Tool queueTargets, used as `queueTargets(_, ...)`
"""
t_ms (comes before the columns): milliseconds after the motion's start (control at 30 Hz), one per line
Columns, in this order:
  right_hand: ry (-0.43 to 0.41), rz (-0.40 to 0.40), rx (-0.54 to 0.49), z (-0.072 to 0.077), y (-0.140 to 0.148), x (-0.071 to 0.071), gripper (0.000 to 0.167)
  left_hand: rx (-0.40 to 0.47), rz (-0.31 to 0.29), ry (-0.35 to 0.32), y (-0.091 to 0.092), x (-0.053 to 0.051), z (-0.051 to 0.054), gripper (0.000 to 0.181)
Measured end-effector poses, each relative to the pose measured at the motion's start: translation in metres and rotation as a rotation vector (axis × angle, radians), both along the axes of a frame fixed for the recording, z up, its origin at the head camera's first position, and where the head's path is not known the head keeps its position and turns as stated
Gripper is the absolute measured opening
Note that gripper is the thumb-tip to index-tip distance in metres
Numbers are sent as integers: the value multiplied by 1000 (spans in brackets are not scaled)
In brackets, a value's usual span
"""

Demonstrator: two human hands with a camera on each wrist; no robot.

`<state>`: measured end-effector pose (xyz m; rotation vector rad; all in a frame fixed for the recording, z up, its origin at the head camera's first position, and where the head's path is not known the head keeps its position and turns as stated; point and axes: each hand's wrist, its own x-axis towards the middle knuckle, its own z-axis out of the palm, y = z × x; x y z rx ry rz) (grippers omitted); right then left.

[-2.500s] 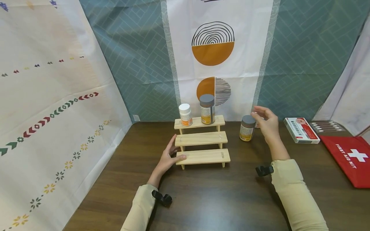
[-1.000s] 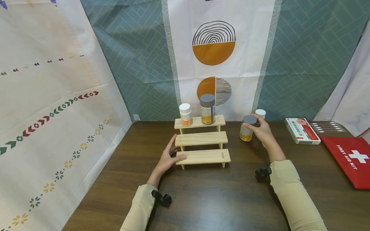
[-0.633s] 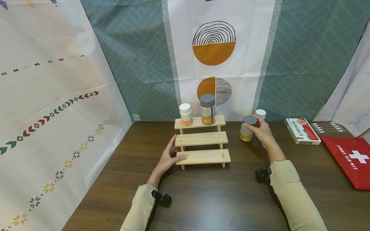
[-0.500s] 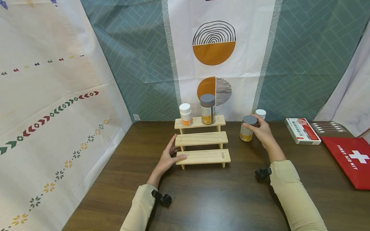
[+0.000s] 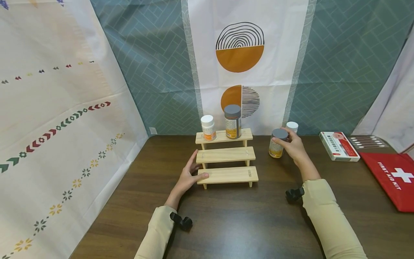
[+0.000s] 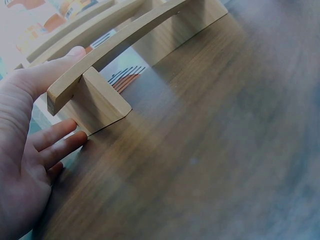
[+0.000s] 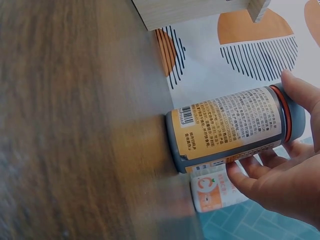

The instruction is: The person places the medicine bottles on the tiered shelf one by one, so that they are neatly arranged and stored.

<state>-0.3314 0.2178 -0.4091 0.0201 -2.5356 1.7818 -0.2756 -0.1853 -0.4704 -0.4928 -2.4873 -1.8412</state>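
Pale glare on the dark tabletop [image 5: 244, 216] under soft light, the left wrist view hazy.

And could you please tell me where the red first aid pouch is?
In the head view, the red pouch lies on the table at the far right, in front of the cotton swabs.

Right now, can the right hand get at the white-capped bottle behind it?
Probably not as it is: the right hand is holding a gray-capped jar. It would likely need to let go first; then the white-capped bottle, close behind, looks within reach.
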Motion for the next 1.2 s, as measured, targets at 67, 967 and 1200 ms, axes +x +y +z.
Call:
queueTargets(67,5,-2,2,0,0,0,79,5,0,7,0,0,0,99)
queueTargets(967,65,-134,-44,3,-2,4,75,0,0,2,0,0,-1,99)
queueTargets(1200,89,-137,-55,11,-4,7,74,12,-5,-10,1,0,1,100)
